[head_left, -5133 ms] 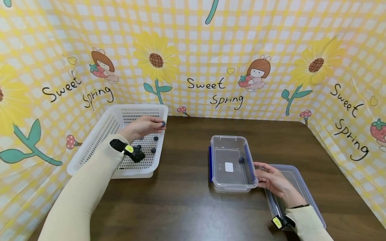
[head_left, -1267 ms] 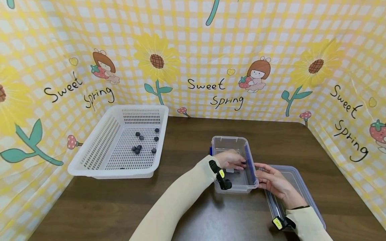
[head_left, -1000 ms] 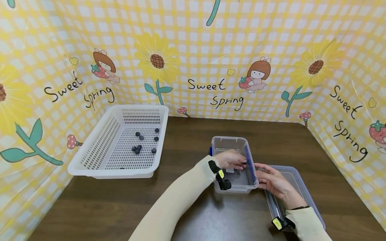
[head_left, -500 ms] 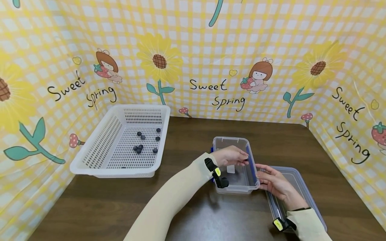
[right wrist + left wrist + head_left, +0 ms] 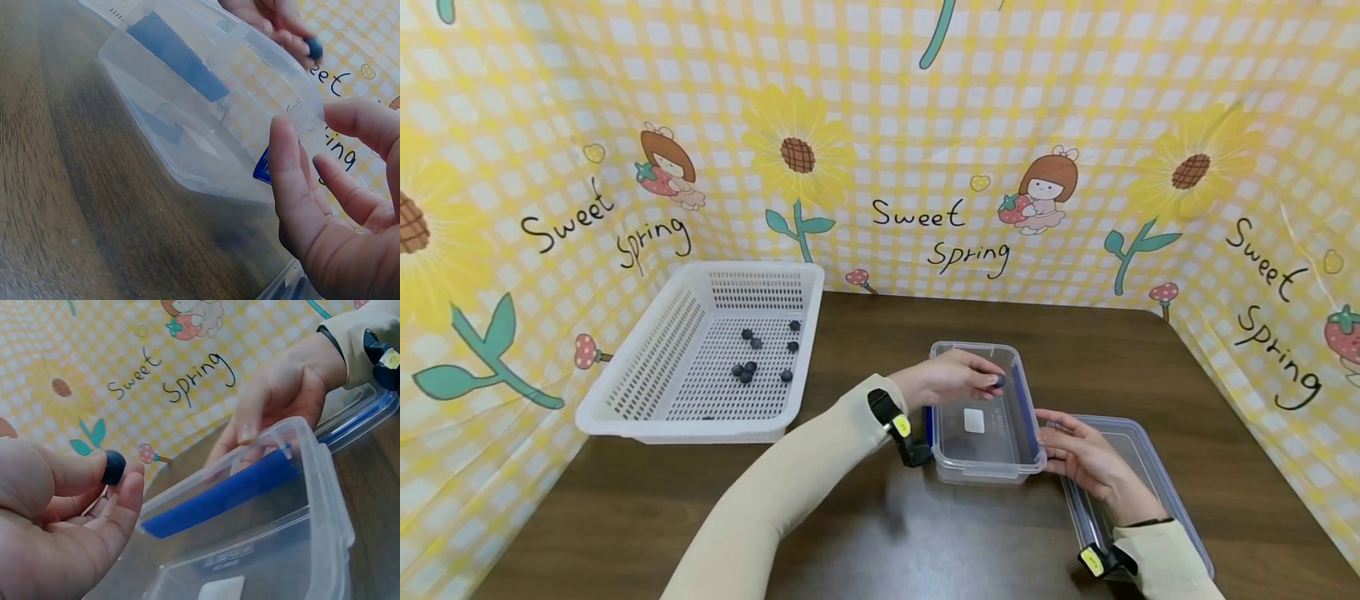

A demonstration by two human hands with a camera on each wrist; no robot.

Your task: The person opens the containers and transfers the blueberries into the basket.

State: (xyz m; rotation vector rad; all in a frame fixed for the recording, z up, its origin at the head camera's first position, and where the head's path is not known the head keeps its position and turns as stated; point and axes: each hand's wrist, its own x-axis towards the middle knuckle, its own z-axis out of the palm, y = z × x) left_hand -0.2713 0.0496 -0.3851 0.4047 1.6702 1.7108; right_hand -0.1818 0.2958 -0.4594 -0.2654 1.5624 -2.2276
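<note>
Dark wood table (image 5: 865, 333) is covered by a white basket (image 5: 625, 392), then a clear box (image 5: 985, 467) that's steadied by the right hand (image 5: 1078, 454), fingers loose against its side. Just above it, a berry (image 5: 998, 381) is pinched by the left hand (image 5: 943, 379).

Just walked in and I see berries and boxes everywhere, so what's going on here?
A person sits at a dark table. The left hand pinches a dark blueberry over a clear plastic container. The right hand steadies the container's right side, resting over the lid that lies beside it. More blueberries lie in the white perforated basket to the left.
</note>
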